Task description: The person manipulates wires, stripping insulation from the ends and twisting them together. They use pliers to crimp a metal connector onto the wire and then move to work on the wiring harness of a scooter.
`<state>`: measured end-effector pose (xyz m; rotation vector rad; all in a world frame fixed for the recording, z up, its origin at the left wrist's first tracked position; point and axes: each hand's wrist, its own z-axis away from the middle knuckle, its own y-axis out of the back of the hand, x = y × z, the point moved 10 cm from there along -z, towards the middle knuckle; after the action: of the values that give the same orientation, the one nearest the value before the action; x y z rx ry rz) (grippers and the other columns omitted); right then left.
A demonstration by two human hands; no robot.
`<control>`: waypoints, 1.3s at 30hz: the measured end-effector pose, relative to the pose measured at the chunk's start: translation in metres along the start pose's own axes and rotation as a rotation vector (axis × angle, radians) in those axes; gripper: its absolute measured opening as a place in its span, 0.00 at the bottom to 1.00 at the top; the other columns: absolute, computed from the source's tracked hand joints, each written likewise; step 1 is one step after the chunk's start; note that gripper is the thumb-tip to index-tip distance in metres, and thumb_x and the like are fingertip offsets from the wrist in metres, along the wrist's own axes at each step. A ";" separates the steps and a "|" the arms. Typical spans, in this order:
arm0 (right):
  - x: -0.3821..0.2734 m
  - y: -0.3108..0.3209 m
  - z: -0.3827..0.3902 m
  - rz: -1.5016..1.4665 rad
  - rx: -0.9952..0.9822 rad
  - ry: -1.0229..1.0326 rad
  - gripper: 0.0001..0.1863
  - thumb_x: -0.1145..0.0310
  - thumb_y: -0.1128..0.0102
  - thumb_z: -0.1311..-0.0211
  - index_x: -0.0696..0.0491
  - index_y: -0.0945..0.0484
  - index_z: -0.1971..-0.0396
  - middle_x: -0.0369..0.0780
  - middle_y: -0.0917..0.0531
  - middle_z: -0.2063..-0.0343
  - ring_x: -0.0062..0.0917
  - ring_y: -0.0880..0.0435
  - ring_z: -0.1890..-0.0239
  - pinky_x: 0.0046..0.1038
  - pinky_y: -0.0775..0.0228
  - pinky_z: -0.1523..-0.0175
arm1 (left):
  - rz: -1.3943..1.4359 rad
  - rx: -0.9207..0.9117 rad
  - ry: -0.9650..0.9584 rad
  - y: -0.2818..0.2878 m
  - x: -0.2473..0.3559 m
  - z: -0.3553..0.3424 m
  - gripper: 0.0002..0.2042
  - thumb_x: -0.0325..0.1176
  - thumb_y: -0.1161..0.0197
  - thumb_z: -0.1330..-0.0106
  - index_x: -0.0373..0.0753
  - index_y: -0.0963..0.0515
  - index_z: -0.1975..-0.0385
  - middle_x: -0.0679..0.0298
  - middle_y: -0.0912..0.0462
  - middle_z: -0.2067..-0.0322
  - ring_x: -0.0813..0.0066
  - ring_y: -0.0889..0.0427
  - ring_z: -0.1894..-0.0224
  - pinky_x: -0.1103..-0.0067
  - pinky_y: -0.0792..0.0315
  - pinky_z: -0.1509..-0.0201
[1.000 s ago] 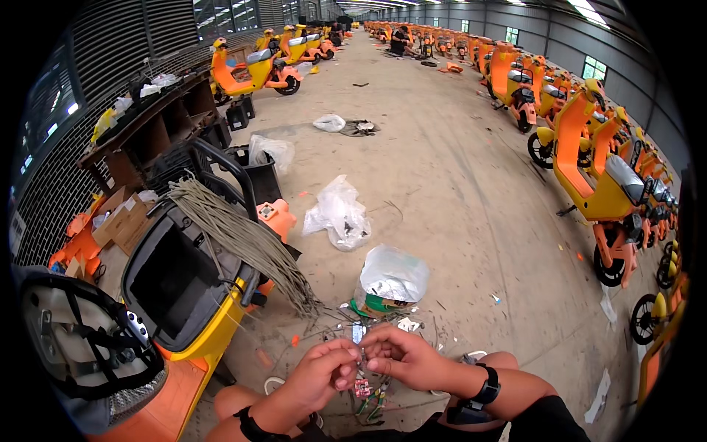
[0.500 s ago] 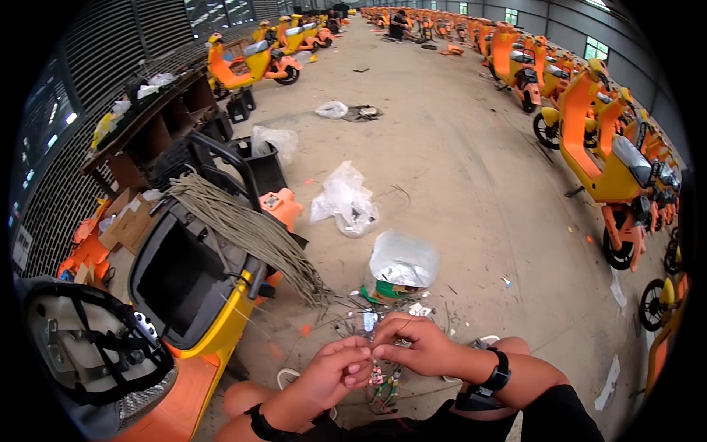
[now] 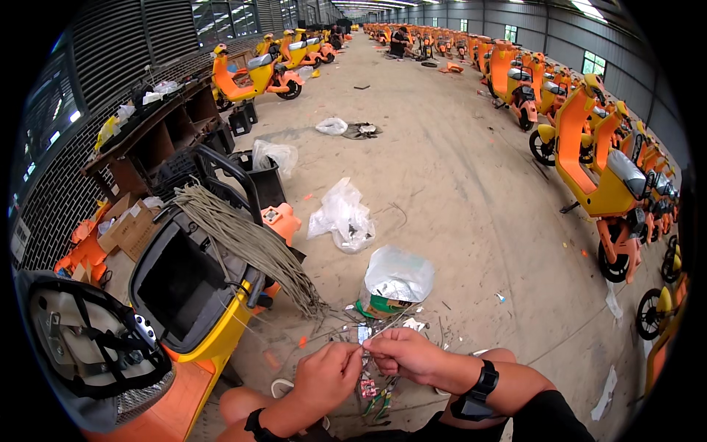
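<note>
Orange-and-yellow scooters (image 3: 600,177) line a warehouse floor (image 3: 456,221); in the head view, a worker's left hand (image 3: 329,374) and right hand (image 3: 403,355) nearly meet, fingers pinched closed, anything between them too small to tell. A green-handled tool (image 3: 386,401) and pink piece (image 3: 368,388) lie below, between both hands.

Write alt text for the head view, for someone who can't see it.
Left hand and right hand pinch close together over a littered floor; anything held is too small to tell. A green-handled tool lies below, an open container ahead. Cables drape over a scooter at left; more scooters line the right.
</note>
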<state>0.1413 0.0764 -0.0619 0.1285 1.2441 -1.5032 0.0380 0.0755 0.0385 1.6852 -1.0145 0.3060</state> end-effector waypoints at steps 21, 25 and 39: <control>-0.039 -0.027 0.019 0.452 -0.183 0.460 0.17 0.75 0.40 0.38 0.58 0.29 0.50 0.34 0.23 0.64 0.14 0.23 0.62 0.18 0.30 0.57 | 1.436 -0.420 0.831 -0.063 -0.043 0.024 0.04 0.27 0.45 0.35 0.35 0.25 0.65 0.69 0.29 0.78 0.81 0.31 0.78 0.83 0.38 0.74; -0.051 -0.031 0.024 0.655 -0.168 0.567 0.11 0.75 0.39 0.39 0.56 0.22 0.56 0.35 0.22 0.61 0.17 0.23 0.61 0.20 0.30 0.57 | 1.616 -0.508 0.938 -0.072 -0.037 0.033 0.03 0.26 0.46 0.36 0.34 0.28 0.66 0.72 0.36 0.81 0.84 0.39 0.83 0.85 0.44 0.79; -0.044 -0.014 0.019 0.611 -0.044 0.428 0.05 0.72 0.39 0.38 0.58 0.24 0.68 0.36 0.21 0.71 0.20 0.21 0.69 0.22 0.30 0.62 | 1.262 -0.395 0.764 -0.057 -0.037 0.027 0.03 0.28 0.45 0.35 0.35 0.28 0.67 0.73 0.34 0.81 0.86 0.37 0.82 0.86 0.43 0.78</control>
<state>0.1564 0.0891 -0.0160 0.7633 1.4023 -0.9358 0.0505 0.0713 -0.0330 0.2945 -1.2771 1.3318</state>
